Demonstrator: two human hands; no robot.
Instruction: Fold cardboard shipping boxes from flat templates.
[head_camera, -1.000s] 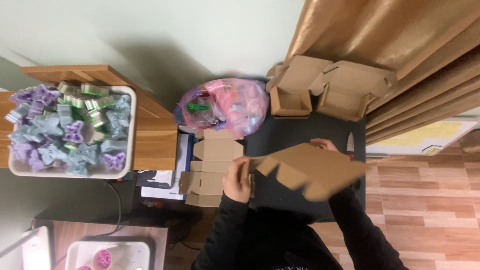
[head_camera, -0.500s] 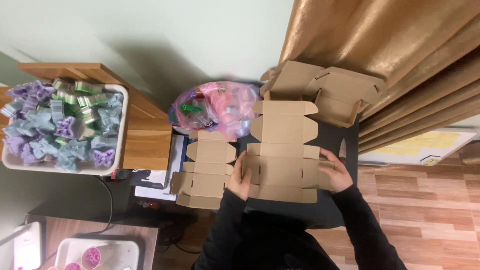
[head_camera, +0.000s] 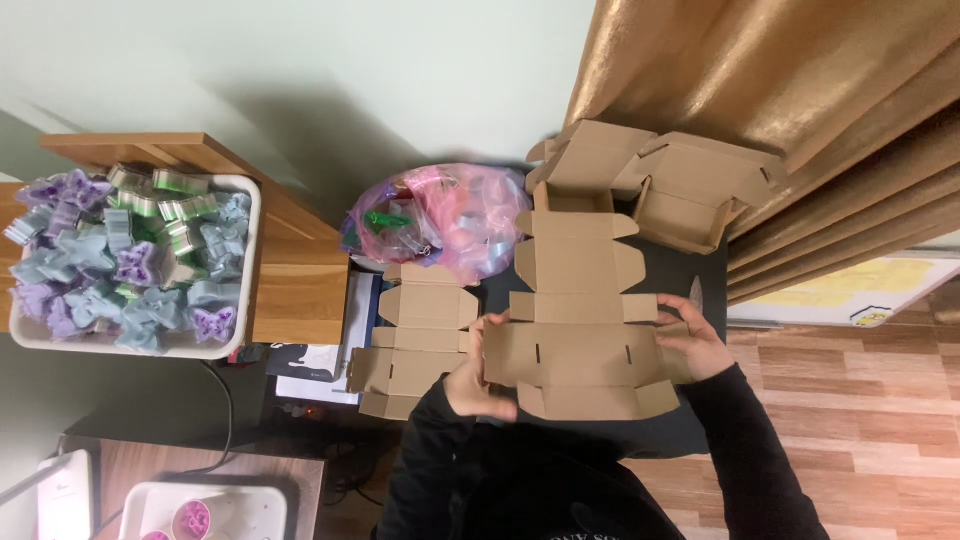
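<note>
Surface: a dark tabletop (head_camera: 700, 290) runs from my body toward the far wall; pale green wall beyond, a gold-brown curtain (head_camera: 760, 70) hangs at far right, wood-plank floor (head_camera: 880, 400) shows at right.

On the far part of the tabletop sit two folded cardboard boxes (head_camera: 660, 185) with lids open, side by side and touching. Left of them is a clear plastic bag (head_camera: 440, 215) of pink and green items. Near the bag, a stack of flat box blanks (head_camera: 415, 340) lies at the left edge of the tabletop. Further left, a wooden shelf (head_camera: 300, 290) carries a white tray (head_camera: 250, 250) heaped with purple, blue and green butterfly-shaped pieces.

I hold an unfolded cardboard box blank (head_camera: 575, 320) flat above the tabletop, in the middle of the scene, just right of the stack. Its long axis runs near to far; the narrower flapped end points at the far boxes, the wider end at me.

Left hand (head_camera: 475, 375): fingers pinch the blank's left edge, thumb on top. Right hand (head_camera: 690, 340): fingers curl over and pinch the right edge. Both sleeves are black.
</note>
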